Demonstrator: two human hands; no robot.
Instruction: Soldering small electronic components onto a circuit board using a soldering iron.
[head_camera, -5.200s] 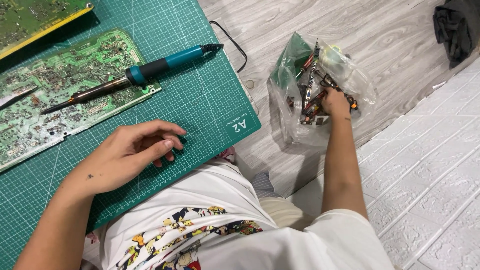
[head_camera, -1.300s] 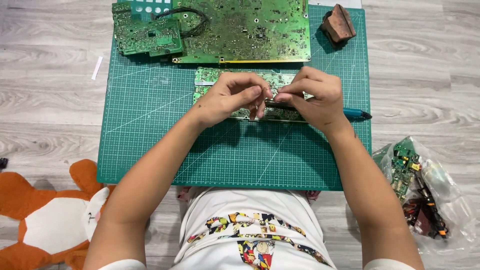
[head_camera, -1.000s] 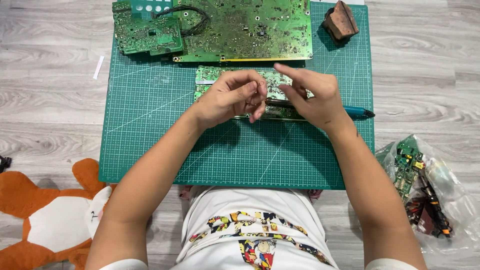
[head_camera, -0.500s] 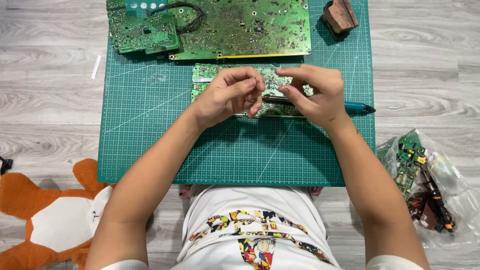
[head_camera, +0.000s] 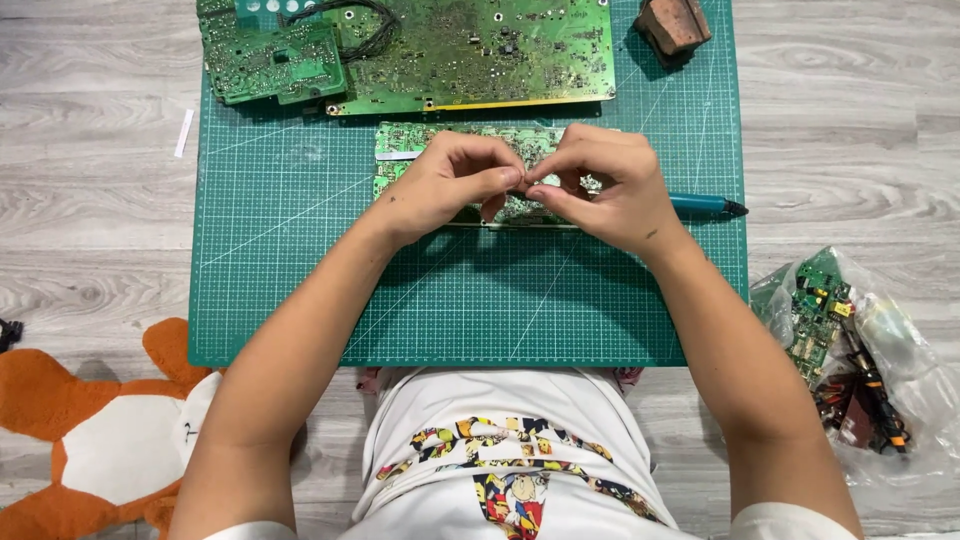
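Both hands have drawn together over the small pale-green circuit board (head_camera: 470, 175) on the green cutting mat (head_camera: 300, 270). The left hand (head_camera: 450, 185) and right hand (head_camera: 610, 185) now meet fingertip to fingertip, apparently pinching something tiny. The teal-handled soldering iron (head_camera: 705, 206) lies released beside the right hand.

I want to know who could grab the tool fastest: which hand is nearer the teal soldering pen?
Right. The right hand lies directly beside the soldering pen, covering its near end. The left hand sits farther away, beyond the right hand, over the small circuit board.
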